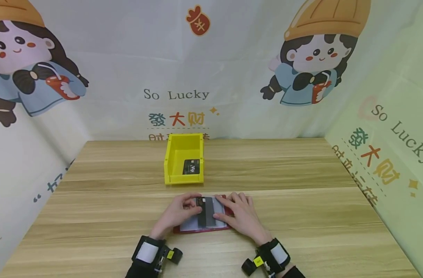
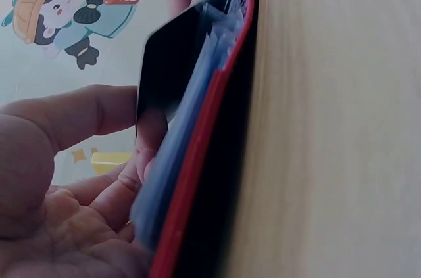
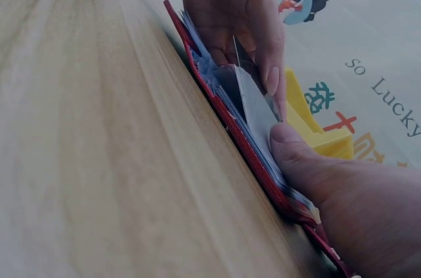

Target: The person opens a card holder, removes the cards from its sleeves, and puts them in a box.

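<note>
A red card holder (image 1: 197, 231) with clear plastic sleeves (image 1: 188, 224) lies spread on the table in front of me. Between its thumb and fingers, my left hand (image 1: 180, 211) pinches a black VIP card (image 1: 202, 218). In the left wrist view the card (image 2: 170, 54) stands up at an angle against the clear sleeves, its lower part hidden behind fingers and plastic. My right hand (image 1: 244, 216) holds the holder's right side. Its thumb (image 3: 289, 143) presses a raised sleeve (image 3: 258, 104) in the right wrist view, and its fingers reach to the far edge.
Beyond the holder stands a yellow bin (image 1: 184, 180) with another black VIP card (image 1: 191, 167) in it. The wooden table (image 1: 294, 170) ends at a printed cloth backdrop (image 1: 239, 77), which also rises along both sides.
</note>
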Motion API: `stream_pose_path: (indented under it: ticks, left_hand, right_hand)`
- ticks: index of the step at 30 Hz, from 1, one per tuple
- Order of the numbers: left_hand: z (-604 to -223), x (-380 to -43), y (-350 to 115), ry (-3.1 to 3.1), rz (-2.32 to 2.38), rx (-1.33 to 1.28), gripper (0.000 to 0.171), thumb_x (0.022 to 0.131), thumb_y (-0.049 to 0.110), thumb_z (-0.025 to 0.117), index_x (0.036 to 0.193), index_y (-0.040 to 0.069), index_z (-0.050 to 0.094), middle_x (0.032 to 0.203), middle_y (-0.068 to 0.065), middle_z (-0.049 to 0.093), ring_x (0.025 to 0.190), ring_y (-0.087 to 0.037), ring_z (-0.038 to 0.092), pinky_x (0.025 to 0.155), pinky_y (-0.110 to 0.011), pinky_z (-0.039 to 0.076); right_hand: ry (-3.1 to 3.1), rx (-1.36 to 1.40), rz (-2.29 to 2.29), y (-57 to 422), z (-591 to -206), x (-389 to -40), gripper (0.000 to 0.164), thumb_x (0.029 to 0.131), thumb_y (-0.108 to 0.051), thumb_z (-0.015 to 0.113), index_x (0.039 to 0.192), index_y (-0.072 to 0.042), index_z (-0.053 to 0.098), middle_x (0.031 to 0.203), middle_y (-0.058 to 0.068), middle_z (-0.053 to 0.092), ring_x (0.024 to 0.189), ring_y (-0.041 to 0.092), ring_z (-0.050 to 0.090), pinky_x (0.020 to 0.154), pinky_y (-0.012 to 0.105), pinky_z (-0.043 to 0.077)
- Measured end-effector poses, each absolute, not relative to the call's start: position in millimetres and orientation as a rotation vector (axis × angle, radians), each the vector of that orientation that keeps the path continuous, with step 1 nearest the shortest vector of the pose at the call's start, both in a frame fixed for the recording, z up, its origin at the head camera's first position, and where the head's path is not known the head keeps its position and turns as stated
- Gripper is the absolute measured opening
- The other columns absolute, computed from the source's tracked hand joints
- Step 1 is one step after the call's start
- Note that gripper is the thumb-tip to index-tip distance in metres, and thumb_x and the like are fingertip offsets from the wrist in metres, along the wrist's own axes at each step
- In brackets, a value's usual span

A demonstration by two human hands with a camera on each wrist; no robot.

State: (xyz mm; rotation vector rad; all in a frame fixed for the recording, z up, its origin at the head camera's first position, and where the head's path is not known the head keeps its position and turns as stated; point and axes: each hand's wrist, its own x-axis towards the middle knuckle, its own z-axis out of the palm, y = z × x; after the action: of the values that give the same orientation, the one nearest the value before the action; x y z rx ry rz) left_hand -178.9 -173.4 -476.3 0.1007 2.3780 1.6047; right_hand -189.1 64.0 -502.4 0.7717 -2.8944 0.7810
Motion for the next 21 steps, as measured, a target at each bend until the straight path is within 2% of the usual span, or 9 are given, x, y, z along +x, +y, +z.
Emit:
stream_pose_path:
  ticks: [13,21]
  left_hand:
    - [-473.0,-180.5,-177.0,2.397,1.598,0.104,0.042,0.092,0.01,0.068,0.132,-0.001,0.06,0.079,0.0,0.062,0.077,-0.014,0.053,0.068,-0.024,0.038]
    - [-467.8,-177.8,-178.4,2.389,1.633,-0.004,0.035,0.091,0.006,0.069,0.123,-0.008,0.065,0.087,-0.013,0.075,0.074,-0.013,0.064,0.071,-0.029,0.055]
  right_hand:
    - [-2.894,0.756,0.792,64.2,-503.1,-190.3,0.057,0.089,-0.051,0.069,0.139,-0.026,0.061,0.094,-0.005,0.046,0.088,0.014,0.034,0.082,0.035,0.021]
    - [-2.871,0.771,0.786,65.0,-503.6,-190.1,0.057,0.089,-0.051,0.07,0.139,-0.026,0.061,0.093,-0.005,0.045,0.089,0.014,0.035,0.083,0.035,0.022]
